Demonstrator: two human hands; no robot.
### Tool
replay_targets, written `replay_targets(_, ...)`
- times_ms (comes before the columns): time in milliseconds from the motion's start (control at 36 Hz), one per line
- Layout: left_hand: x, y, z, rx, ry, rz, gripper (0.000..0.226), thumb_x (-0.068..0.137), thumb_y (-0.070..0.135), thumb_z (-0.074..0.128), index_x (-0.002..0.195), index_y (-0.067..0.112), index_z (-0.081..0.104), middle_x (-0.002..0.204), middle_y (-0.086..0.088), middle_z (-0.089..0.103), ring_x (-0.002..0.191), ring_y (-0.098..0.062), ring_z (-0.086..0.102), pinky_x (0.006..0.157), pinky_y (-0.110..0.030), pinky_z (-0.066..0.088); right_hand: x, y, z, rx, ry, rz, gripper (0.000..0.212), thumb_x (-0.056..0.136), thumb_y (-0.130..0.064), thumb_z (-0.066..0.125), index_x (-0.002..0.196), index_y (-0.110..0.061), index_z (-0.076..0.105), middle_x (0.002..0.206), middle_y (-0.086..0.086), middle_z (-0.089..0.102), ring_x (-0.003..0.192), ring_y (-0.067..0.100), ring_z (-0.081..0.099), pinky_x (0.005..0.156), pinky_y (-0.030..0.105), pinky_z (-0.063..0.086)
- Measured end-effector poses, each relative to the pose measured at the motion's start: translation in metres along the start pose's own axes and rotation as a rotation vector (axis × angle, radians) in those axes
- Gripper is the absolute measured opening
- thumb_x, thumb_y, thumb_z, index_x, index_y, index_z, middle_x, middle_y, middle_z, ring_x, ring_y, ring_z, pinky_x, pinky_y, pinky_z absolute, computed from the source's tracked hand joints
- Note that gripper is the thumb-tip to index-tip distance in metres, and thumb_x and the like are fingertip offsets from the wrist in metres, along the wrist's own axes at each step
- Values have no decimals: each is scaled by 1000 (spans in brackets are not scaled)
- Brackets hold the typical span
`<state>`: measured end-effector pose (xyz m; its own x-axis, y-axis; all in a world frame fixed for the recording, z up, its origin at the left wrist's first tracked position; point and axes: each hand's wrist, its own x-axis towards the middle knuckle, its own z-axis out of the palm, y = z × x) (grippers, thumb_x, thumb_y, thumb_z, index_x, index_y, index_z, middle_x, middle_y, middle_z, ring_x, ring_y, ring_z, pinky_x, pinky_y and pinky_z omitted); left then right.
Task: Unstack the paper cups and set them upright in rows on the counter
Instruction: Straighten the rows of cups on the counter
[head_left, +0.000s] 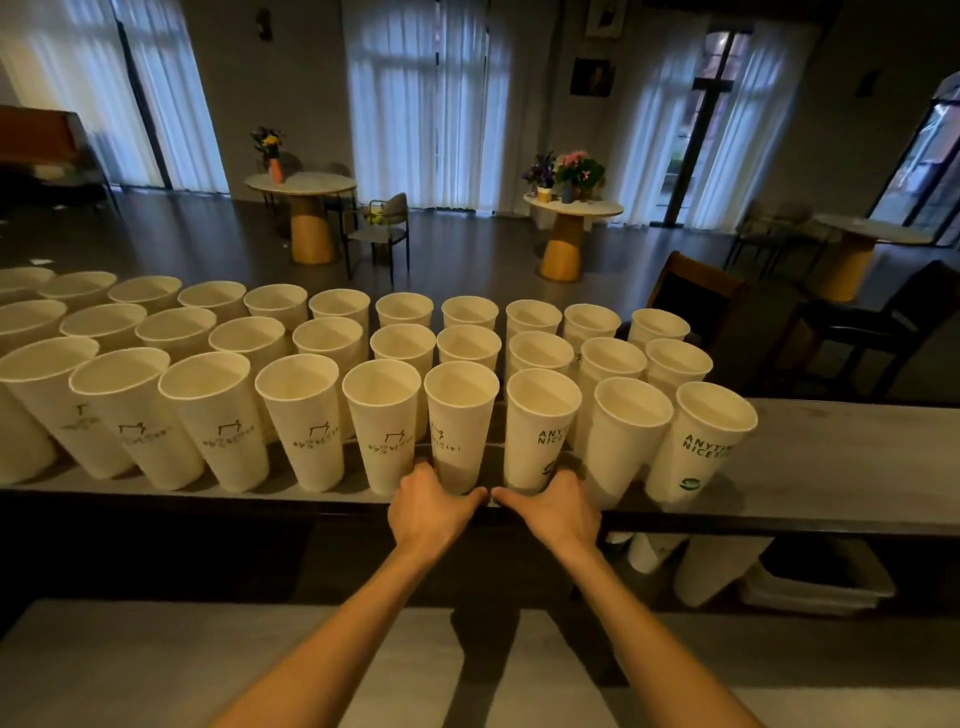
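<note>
Several white paper cups stand upright in three rows on the raised grey counter (857, 457). My left hand (431, 506) grips the base of a front-row cup (460, 410) with a small printed logo. Just to its right, my right hand (558, 506) grips the base of the neighbouring front-row cup (537, 431), printed with green lettering. My two thumbs point toward each other and nearly meet at the counter's front edge. Both cups stand on the counter, close to the cups beside them.
Right of the last cup (711, 431) the counter is bare. Below it a dark shelf holds white containers (722, 566) and a tray (826, 584). A lower grey worktop (156, 670) lies near me. Round tables (306, 187) and chairs stand beyond.
</note>
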<state>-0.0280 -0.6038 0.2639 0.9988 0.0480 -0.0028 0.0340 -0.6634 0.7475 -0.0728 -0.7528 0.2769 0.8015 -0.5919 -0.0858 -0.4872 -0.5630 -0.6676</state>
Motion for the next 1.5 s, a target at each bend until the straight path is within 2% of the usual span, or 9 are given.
replay_targets(139, 8, -3, 2, 26, 14, 25, 67, 68, 51, 88, 117, 14, 62, 116, -6, 71, 111, -24, 68, 84, -35, 57, 11, 3, 10, 7, 22, -36, 73, 60, -61, 86, 112, -13, 66, 114, 5, 72, 106, 21, 69, 81, 33, 59)
replay_targets(278, 8, -7, 4, 17, 29, 40, 59, 68, 44, 90, 113, 16, 64, 112, -5, 73, 107, -22, 69, 85, -37, 60, 11, 9, 13, -32, 56, -67, 59, 65, -51, 87, 109, -15, 71, 111, 3, 74, 104, 18, 70, 81, 30, 59)
replay_targets(472, 3, -11, 3, 17, 4, 38, 64, 64, 44, 92, 116, 17, 64, 115, -3, 73, 110, -20, 68, 87, -39, 60, 5, 13, 11, -31, 52, -77, 54, 69, -47, 86, 110, -17, 68, 115, 1, 72, 108, 16, 68, 83, 27, 56)
replay_targets(833, -3, -8, 3, 45, 15, 30, 59, 68, 46, 90, 114, 20, 64, 112, 1, 72, 109, -18, 68, 84, -34, 58, 0, 11, 10, -34, 70, -47, 57, 68, -53, 84, 110, -19, 68, 111, -2, 72, 104, 15, 68, 73, 25, 53)
replay_targets(1028, -2, -5, 4, 76, 12, -1, 61, 67, 51, 89, 113, 22, 63, 109, 3, 72, 103, -15, 68, 81, -31, 59, 3, 11, 12, -43, 82, -15, 54, 68, -51, 85, 110, -21, 67, 110, -4, 72, 102, 13, 68, 80, 28, 56)
replay_targets(1333, -4, -5, 10, 66, 35, -11, 58, 69, 48, 88, 116, 22, 65, 111, 2, 72, 106, -16, 69, 85, -32, 58, 4, 15, 13, -47, 105, -51, 54, 70, -50, 84, 111, -19, 67, 115, -2, 71, 107, 15, 68, 79, 26, 55)
replay_targets(1500, -13, -5, 3, 52, 21, -47, 60, 69, 47, 89, 117, 21, 63, 113, 1, 71, 106, -16, 68, 83, -31, 59, -3, 16, 13, 1, 80, -21, 53, 72, -43, 86, 113, -17, 63, 119, 3, 69, 111, 19, 66, 80, 29, 54)
